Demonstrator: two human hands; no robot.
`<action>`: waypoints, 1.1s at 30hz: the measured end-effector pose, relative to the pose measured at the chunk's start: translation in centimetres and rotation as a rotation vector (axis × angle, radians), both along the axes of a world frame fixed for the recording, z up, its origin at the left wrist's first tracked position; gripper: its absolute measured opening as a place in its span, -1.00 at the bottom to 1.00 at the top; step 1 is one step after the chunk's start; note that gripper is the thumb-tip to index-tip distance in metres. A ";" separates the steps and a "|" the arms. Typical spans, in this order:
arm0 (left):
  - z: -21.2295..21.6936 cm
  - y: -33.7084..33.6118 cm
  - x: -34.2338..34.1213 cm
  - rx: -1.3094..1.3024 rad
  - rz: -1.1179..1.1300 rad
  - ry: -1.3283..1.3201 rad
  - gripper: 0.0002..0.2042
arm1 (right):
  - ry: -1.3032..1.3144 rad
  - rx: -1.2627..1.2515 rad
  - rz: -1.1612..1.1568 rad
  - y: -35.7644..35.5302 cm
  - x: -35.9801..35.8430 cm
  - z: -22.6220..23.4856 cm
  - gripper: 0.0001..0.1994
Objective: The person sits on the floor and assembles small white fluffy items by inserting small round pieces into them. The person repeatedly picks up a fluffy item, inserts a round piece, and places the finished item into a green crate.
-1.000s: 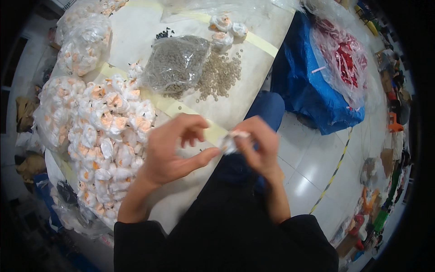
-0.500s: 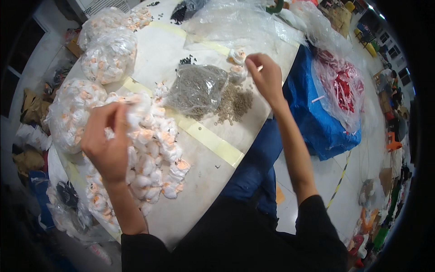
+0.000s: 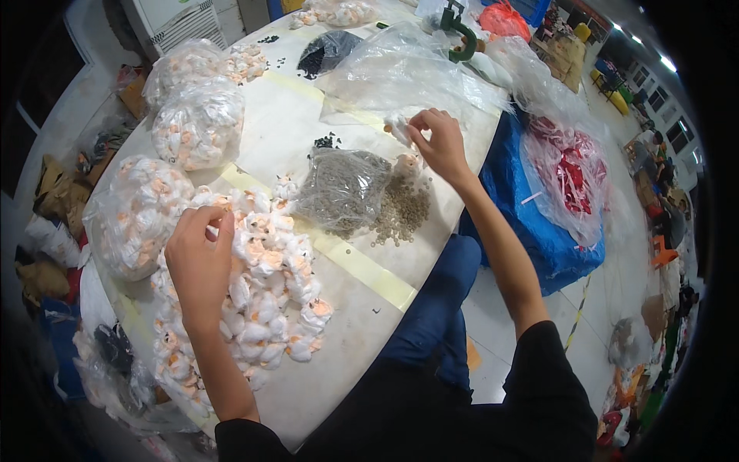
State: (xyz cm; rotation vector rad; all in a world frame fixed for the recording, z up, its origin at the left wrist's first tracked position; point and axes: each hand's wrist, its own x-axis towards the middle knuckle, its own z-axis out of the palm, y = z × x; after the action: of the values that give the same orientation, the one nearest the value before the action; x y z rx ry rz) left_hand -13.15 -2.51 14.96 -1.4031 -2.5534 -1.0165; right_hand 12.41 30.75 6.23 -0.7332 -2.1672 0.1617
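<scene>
My left hand is over the left side of a heap of small white-and-peach plush pieces. Its thumb and fingers are curled together, and whatever they might hold is too small or hidden to make out. Farther right, the fingertips of my right hand pinch one small white-and-peach plush piece, slightly blurred. Another such piece rests just below that hand, by a spread of loose small tan rings. Left of the rings lies a clear plastic bag full of similar greyish pieces.
Stuffed clear bags of plush pieces line the table's left side. Small black parts lie behind the bag of rings. Clear plastic sheeting and a green clamp-like tool are at the back. A blue sack stands off the right edge.
The view has shifted, showing more of the table's far end. My right hand's plush piece now sits at its fingertips, above the other one. The white blur beside my left fingertips is gone.
</scene>
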 end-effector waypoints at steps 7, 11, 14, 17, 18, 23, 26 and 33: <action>-5.3 2.6 10.3 0.347 -0.682 -0.730 -0.44 | 0.294 -0.121 0.126 -21.1 1.2 2.3 -0.81; -8.1 2.9 12.1 0.373 -0.667 -1.147 -0.60 | 0.420 -0.331 0.113 -25.6 2.4 -0.4 -0.83; -8.7 3.2 12.6 0.331 -0.673 -1.210 -0.66 | 0.488 -0.480 0.096 -26.8 3.4 -1.7 -0.78; -9.3 3.4 12.9 0.278 -0.697 -1.258 -0.66 | 0.528 -0.553 0.066 -26.6 4.3 -2.2 -0.71; -9.6 3.4 12.9 0.262 -0.707 -1.276 -0.66 | 0.566 -0.612 0.066 -26.3 4.3 -2.2 -0.71; -10.8 3.2 12.6 0.143 -0.772 -1.364 -0.58 | 0.627 -0.858 0.176 -26.0 4.8 -3.5 -0.74; -10.7 3.3 13.5 0.140 -0.769 -1.429 -0.48 | 0.696 -0.735 0.060 -26.0 4.3 -3.8 -0.82; -10.2 3.3 13.7 0.101 -0.744 -1.534 -0.36 | 0.713 -0.702 -0.008 -25.3 4.7 -4.7 -0.89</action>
State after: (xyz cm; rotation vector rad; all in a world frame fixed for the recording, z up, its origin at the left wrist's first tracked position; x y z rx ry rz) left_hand 0.56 0.83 4.72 -2.0062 -2.3093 -3.3060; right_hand 17.13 5.48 1.57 -0.8856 -1.3973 1.0478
